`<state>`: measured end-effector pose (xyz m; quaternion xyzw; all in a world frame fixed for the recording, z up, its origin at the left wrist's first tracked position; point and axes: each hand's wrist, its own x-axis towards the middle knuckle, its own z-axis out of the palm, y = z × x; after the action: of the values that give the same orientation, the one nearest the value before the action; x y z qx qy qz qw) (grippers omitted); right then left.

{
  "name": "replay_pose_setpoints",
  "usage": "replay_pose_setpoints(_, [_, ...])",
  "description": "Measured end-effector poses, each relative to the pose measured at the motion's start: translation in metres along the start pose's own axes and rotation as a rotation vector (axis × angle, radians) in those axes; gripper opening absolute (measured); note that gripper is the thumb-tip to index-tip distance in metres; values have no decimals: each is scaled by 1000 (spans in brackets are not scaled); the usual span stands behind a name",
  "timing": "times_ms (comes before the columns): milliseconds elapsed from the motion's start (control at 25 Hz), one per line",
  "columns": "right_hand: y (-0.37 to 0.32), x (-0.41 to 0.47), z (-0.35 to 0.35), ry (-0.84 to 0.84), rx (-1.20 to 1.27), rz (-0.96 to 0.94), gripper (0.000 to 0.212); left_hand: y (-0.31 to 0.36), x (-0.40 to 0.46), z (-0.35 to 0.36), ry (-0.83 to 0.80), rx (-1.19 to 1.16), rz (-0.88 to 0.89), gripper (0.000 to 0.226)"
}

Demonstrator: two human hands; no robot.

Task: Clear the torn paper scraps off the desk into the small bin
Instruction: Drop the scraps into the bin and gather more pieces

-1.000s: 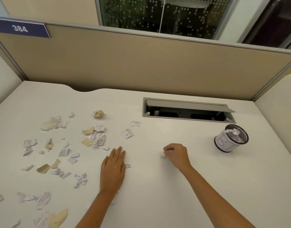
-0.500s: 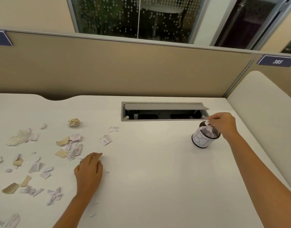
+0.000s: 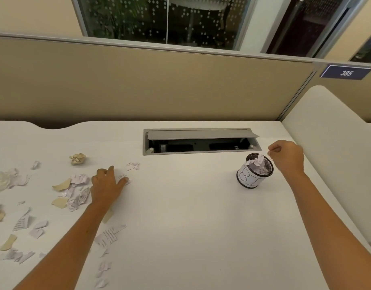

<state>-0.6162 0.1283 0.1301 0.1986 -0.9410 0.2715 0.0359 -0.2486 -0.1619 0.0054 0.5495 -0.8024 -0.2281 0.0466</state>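
A small black mesh bin (image 3: 253,173) with a white paper label stands on the right of the white desk (image 3: 180,216), crumpled scraps heaped in it. My right hand (image 3: 287,156) hovers just right of the bin's rim, fingers curled with nothing visible in them. My left hand (image 3: 106,184) lies on the desk, its fingers pressing on a printed scrap (image 3: 124,177). Several torn white and tan scraps (image 3: 73,191) lie scattered over the left side. A crumpled tan ball (image 3: 77,158) sits farther back, and another white scrap (image 3: 132,165) lies just beyond my fingers.
An open grey cable hatch (image 3: 201,141) is set into the desk behind the bin. A beige partition (image 3: 159,84) closes the back, and a white side panel (image 3: 331,143) closes the right. More scraps (image 3: 108,237) lie near my left forearm.
My right hand has carried a scrap from the desk's middle to the bin and now sits beside it with nothing visible in it. My left hand has reached forward onto the printed scrap.
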Motion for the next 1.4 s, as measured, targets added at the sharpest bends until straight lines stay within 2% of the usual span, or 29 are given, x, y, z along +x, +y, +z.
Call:
replay_pose_setpoints(120, [-9, -25, 14, 141, -10, -64, 10, -1, 9, 1, -35, 4, -1, 62])
replay_pose_setpoints(200, [-23, -52, 34, 159, 57, -122, 11, -3, 13, 1, -60, -39, -9, 56])
replay_pose_setpoints(320, [-51, -97, 74, -13, 212, -270, 15, -5, 13, -2, -74, -197, -34, 39])
replay_pose_setpoints(440, [-87, -135, 118, -285, 212, -428, 20, -12, 7, -6, -96, -305, -43, 19])
replay_pose_setpoints(560, [-130, -154, 160, -506, 151, -554, 26, -23, 6, -12, -122, -451, -49, 20])
replay_pose_setpoints(640, [-162, -157, 184, -616, 104, -606, 37, -29, 5, -15, -153, -523, -40, 24])
replay_pose_setpoints(880, [-227, -155, 240, -732, -197, -814, 60, -41, 9, -15, -170, -654, -40, 5])
replay_pose_setpoints(960, [-231, -159, 251, -767, -275, -874, 59, -42, 13, -12, -145, -612, -11, 23])
replay_pose_setpoints(1080, [-218, -167, 252, -721, -206, -780, 47, -37, 21, -8, -164, -478, 55, 44])
replay_pose_setpoints(1240, [-188, -176, 240, -498, -195, -921, 41, -30, 29, -4, -135, -323, 98, 22])
replay_pose_setpoints(1320, [-179, -181, 233, -457, -152, -918, 42, -26, 28, -1, -82, -260, 144, 9])
replay_pose_setpoints(1400, [-172, -184, 230, -452, -154, -856, 42, -24, 24, 1, -41, -202, 155, 6])
